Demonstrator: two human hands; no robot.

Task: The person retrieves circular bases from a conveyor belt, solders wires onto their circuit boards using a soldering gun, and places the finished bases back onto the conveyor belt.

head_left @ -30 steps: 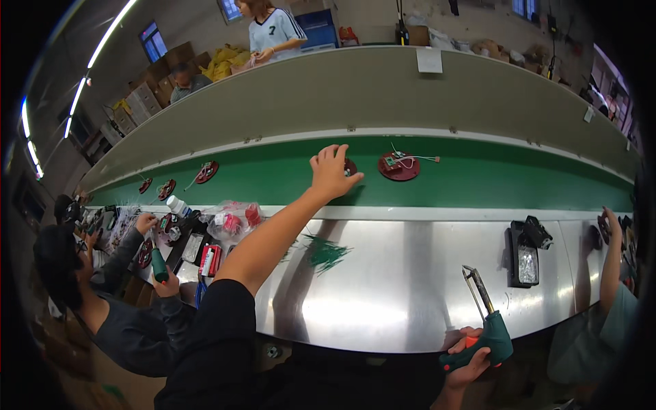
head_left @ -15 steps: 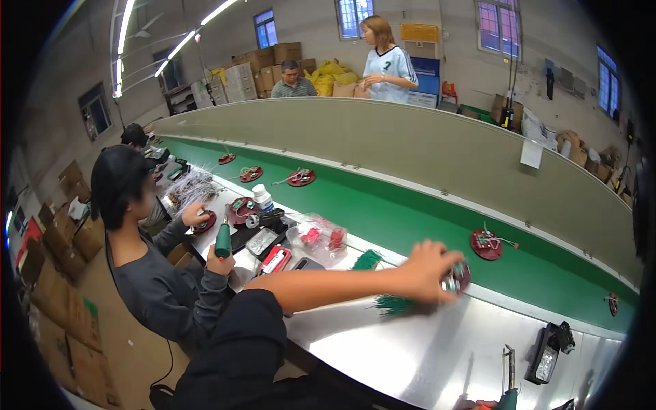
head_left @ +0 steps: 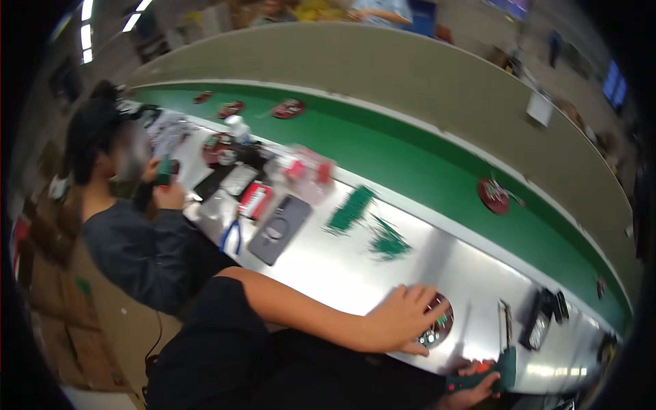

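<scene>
My left hand [head_left: 400,321] is over the metal bench, thumb and fingers spread round the near-left side of a round dark-red plate [head_left: 444,326]. That plate carries a small circuit board and wires, partly hidden by my fingers. At the lower right my right hand [head_left: 478,395] is closed round the green handle of a soldering gun [head_left: 507,369]. Its thin metal arm points up, away from me, and a red trigger part shows at my fingers. Green wire pieces [head_left: 388,239] lie loose on the bench beyond my left forearm, beside a denser green bundle [head_left: 350,210].
A green belt [head_left: 383,150] runs behind the bench, carrying several red plates such as one [head_left: 493,197] on the right. A black box [head_left: 538,321] stands beyond the soldering gun. A grey phone-shaped slab [head_left: 280,229] and blue-handled pliers [head_left: 232,238] lie near a co-worker [head_left: 137,225].
My left hand has brought the red plate from the belt's edge down toward me onto the bench. The view has tilted down, showing more of my right hand and the soldering gun.
</scene>
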